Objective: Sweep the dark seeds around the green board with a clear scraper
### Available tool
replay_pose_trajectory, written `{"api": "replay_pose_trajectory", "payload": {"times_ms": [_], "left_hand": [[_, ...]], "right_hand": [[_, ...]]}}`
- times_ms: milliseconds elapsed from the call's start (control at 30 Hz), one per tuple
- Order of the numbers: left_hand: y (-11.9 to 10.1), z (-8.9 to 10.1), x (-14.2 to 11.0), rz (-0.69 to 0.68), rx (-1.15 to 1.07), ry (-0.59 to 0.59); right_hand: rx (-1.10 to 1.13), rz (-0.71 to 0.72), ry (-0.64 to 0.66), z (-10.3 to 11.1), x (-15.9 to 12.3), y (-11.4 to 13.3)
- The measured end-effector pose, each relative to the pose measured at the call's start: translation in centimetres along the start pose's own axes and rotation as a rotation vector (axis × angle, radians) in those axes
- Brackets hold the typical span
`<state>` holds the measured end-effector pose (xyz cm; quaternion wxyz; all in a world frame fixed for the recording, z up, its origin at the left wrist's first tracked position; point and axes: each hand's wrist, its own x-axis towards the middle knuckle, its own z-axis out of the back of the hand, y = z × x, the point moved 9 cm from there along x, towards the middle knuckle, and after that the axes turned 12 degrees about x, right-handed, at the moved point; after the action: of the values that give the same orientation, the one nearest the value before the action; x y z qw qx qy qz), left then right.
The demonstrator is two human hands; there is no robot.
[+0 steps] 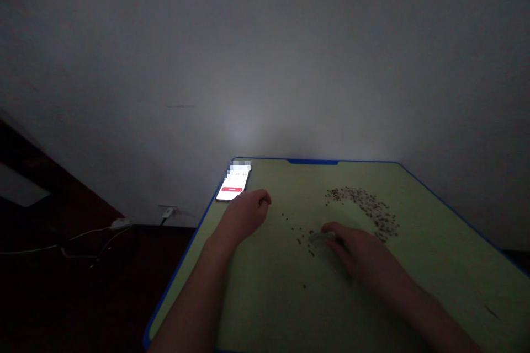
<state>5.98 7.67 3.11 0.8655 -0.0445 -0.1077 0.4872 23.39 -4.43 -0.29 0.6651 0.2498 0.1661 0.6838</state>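
Note:
My left hand (245, 214) rests on the green table (269, 298) near its left side, fingers curled loosely under, close to a lit phone (233, 183). Whether anything is in it stays hidden. My right hand (358, 251) lies palm down further right, its fingers bent over a small pale clear object (319, 239) that I cannot name in the dim light. Several small dark seeds (366, 207) are scattered in an arc beyond my right hand, with a few loose ones (301, 240) between the two hands.
The table has a blue rim (174, 281) and stands against a bare white wall (265, 66). On the dark floor to the left lie a white cable and plug (118, 224) near a wall socket (168, 211).

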Motion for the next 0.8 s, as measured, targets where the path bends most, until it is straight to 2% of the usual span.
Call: {"api": "replay_pose_trajectory", "payload": {"times_ms": [267, 433, 800], "left_hand": [[-0.2, 0.1, 0.0, -0.012, -0.010, -0.014], [-0.2, 0.2, -0.1, -0.009, -0.010, -0.015], [-0.3, 0.5, -0.3, -0.010, 0.006, -0.026]], "right_hand": [[-0.011, 0.034, 0.084, -1.0, 0.6, 0.9], [-0.025, -0.010, 0.065, -0.6, 0.8, 0.4], [-0.062, 0.063, 0.084, -1.2, 1.7, 1.7]]}}
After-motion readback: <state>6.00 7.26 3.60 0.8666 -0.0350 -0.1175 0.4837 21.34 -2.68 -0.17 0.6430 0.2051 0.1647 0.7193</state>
